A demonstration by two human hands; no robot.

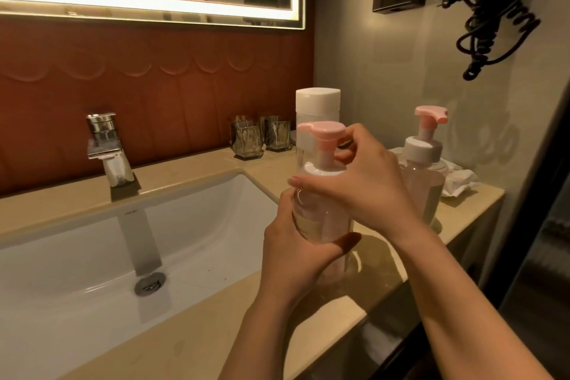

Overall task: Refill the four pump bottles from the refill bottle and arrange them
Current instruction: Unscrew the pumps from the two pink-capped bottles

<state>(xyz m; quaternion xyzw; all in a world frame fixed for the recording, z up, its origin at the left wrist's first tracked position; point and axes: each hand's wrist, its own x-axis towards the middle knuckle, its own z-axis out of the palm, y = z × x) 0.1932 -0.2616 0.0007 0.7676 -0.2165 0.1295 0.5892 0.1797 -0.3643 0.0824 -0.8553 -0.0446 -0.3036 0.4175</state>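
I log pump bottle (320, 219) upright at bench (191, 176) front edge. Left grip (296, 253) wrapped round body, right grip (364, 185) curled on its pump top (tightening or loosening, cannot tell). Second pump bottle (424, 170) stands right, holding liquid. Refill bottle (317, 102) behind, capped. Other two unseen. Arranging pending.

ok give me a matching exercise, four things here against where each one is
1 near pump bottle
2 far pump bottle
3 white-capped refill bottle
4 glass tumblers

a by the back wall, right of the tap
b held by left hand and right hand
c standing free, beside the crumpled tissue
d directly behind the held bottle

Pairs: 1-b, 2-c, 3-d, 4-a
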